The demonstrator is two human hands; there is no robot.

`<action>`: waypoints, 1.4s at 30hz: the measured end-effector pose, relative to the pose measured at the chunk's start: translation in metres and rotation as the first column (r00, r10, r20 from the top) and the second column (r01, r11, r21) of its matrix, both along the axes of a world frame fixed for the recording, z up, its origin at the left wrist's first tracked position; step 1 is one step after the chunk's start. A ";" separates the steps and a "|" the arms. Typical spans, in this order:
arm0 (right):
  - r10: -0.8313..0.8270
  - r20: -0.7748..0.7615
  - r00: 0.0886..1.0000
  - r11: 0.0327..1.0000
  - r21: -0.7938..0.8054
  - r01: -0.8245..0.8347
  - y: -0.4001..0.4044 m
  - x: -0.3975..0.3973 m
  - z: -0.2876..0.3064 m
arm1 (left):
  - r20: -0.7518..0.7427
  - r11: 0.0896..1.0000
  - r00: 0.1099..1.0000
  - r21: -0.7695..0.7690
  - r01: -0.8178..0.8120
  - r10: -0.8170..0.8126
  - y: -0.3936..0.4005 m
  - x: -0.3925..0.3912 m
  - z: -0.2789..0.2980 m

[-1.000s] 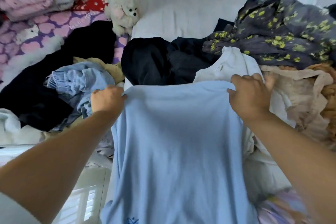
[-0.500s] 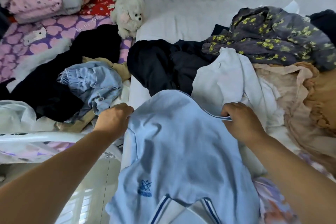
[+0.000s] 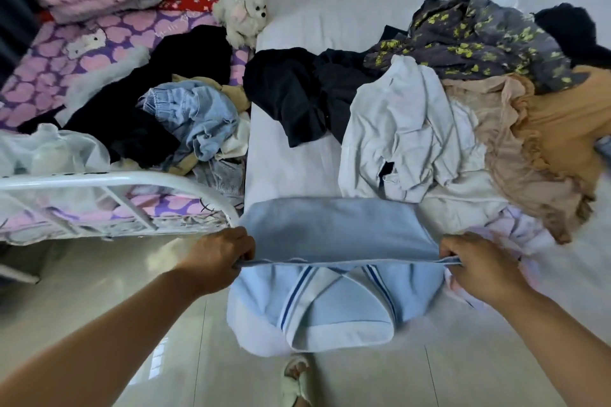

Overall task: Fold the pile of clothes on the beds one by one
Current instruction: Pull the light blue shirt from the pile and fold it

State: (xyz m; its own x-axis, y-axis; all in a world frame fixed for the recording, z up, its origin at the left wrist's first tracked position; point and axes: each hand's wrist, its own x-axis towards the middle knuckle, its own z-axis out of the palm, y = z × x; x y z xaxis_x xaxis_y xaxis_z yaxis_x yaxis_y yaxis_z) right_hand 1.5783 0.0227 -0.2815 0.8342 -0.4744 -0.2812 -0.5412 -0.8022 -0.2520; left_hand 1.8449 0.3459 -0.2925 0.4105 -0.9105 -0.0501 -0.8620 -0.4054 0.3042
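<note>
Blue shirt [image 3: 334,235] | near edge of white bed [image 3: 287,155], collar half hanging off | left hand [image 3: 218,258], right hand [image 3: 479,264] each pinch fold line taut, likely squaring crease | pile [image 3: 429,129] far-right unfolded

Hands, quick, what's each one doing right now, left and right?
Left hand: closed, pinching the left edge of the light blue shirt.
Right hand: closed, pinching the shirt's right edge.
</note>
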 end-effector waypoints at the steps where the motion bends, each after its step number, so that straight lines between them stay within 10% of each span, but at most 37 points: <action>1: 0.021 -0.008 1.000 1.000 -0.001 -0.021 0.004 -0.011 -0.002 | -0.022 1.000 1.000 0.029 0.010 -0.009 0.005 -0.011 -0.003; 7: 0.107 -0.270 0.957 0.992 -0.039 -0.122 0.038 -0.053 -0.016 | -0.149 0.825 0.986 0.565 0.027 0.070 0.024 -0.070 -0.013; 25: -0.029 -0.310 0.950 0.999 0.022 0.038 0.078 0.017 -0.151 | -0.011 0.861 0.993 0.499 -0.100 0.121 -0.063 -0.067 -0.148; 27: -0.073 -0.127 0.989 0.997 0.016 0.076 0.074 0.019 -0.142 | -0.001 0.889 0.995 0.449 -0.093 0.104 -0.071 -0.065 -0.148; 30: -0.247 0.190 0.950 0.962 -0.065 0.264 0.052 0.022 -0.127 | -0.022 0.932 0.999 0.360 -0.029 0.039 -0.100 -0.060 -0.140; 38: -0.375 -0.087 0.923 0.927 -0.048 0.372 0.007 0.017 -0.132 | -0.080 0.936 0.953 0.181 0.302 -0.293 -0.224 -0.092 -0.133; 42: -0.396 0.041 0.917 0.918 0.015 0.396 0.015 0.013 -0.133 | -0.015 0.923 0.947 0.219 0.316 -0.321 -0.270 -0.107 -0.130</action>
State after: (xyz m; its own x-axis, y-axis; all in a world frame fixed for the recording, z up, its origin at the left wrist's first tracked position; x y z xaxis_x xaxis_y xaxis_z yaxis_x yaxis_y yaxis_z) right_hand 1.5912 0.0375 -0.4142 0.5896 -0.7669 -0.2535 -0.8030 -0.5228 -0.2860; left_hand 1.7379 0.0761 -0.4221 0.1039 -0.9615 -0.2545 -0.9616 -0.1624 0.2211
